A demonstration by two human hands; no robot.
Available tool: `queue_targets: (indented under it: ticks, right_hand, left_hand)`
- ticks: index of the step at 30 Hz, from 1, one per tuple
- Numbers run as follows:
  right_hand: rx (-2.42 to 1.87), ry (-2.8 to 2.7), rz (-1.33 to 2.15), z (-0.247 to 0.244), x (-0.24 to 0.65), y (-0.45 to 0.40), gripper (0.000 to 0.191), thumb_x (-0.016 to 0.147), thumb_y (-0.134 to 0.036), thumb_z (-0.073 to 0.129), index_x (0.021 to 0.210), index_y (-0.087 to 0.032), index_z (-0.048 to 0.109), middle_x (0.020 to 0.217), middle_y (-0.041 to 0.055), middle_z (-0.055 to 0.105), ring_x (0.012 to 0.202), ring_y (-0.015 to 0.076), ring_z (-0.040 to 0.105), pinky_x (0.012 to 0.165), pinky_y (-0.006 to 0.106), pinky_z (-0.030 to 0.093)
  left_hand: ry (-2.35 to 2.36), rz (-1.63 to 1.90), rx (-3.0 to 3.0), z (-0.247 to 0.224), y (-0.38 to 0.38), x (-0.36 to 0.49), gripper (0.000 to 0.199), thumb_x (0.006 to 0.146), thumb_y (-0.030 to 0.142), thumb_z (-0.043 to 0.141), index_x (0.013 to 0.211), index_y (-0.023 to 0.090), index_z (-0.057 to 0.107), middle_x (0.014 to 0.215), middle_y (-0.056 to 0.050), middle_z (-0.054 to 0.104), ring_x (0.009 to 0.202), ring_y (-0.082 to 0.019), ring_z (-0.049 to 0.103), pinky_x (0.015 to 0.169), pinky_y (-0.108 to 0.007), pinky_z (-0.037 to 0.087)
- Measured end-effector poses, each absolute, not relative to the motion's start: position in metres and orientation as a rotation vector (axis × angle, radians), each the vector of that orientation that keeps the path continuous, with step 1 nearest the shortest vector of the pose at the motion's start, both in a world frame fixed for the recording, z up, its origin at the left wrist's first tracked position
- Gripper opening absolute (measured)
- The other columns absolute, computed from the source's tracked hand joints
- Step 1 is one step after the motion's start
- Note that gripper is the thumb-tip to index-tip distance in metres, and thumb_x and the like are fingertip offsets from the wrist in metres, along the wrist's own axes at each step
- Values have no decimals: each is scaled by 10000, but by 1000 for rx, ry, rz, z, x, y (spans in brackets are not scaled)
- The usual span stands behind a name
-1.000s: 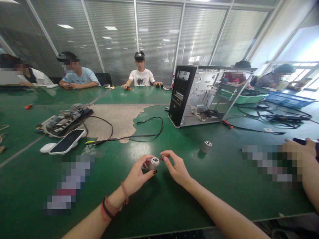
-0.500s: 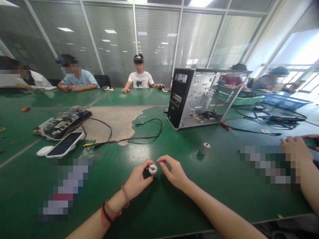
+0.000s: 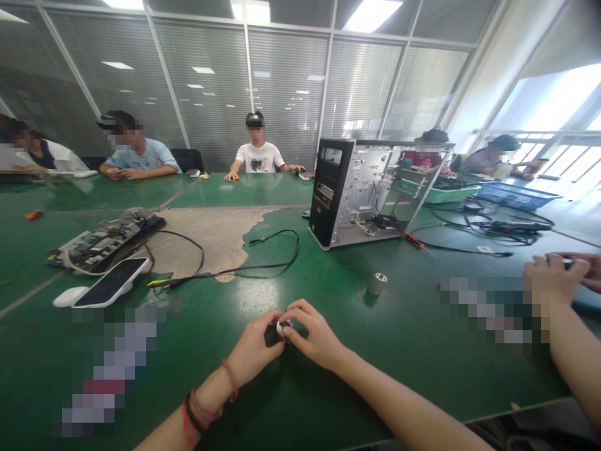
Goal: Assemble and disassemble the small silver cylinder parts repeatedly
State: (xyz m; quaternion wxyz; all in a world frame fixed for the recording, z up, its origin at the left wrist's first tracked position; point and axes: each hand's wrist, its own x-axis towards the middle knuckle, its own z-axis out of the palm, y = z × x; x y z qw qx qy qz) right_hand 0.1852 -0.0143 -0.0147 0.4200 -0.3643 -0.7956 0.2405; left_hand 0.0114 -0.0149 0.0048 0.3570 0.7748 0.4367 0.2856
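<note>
Green laminate workbench point(image 3: 211, 382) fills the view. At the left lies a cabled circuit board assembly point(image 3: 106, 244), with a white computer mouse point(image 3: 68, 296) and a black-screened smartphone point(image 3: 110, 283) just in front of it. A thin black cable point(image 3: 225, 270) trails to the right across a worn, bare patch of the bench.

Nearest the camera, the person's left hand point(image 3: 253, 349), with red cords around its wrist, has its fingers curled in against a small silver metal cylinder point(image 3: 283, 327). The right hand point(image 3: 312, 335) has moved in since a moment ago: its fingers, once spread just apart from the cylinder, now bunch together over the far side, pinching it from the right. The cylinder sits between both hands, mostly covered, its pale end barely showing. Whether it touches the bench, the pictures cannot tell.

Further right stand a second silver metal cylinder point(image 3: 377, 283), upright on the bench, and an open black-and-silver computer case point(image 3: 357, 194). A red-handled screwdriver point(image 3: 416, 238) lies beyond it, and a co-worker's hands point(image 3: 556, 272) rest at the right edge.
</note>
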Motion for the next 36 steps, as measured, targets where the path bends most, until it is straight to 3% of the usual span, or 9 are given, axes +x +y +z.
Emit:
queue_targets:
  ticks: [36]
  right_hand:
    - [-888, -1824, 602, -13, 183, -12, 91, 858, -202, 520, 901, -198, 600, 883, 44, 580, 863, 164, 562, 785, 293, 460]
  left_hand:
    - [1121, 711, 2052, 3, -13, 10, 289, 685, 98, 538, 960, 185, 567, 905, -10, 639, 841, -180, 594, 771, -267, 445]
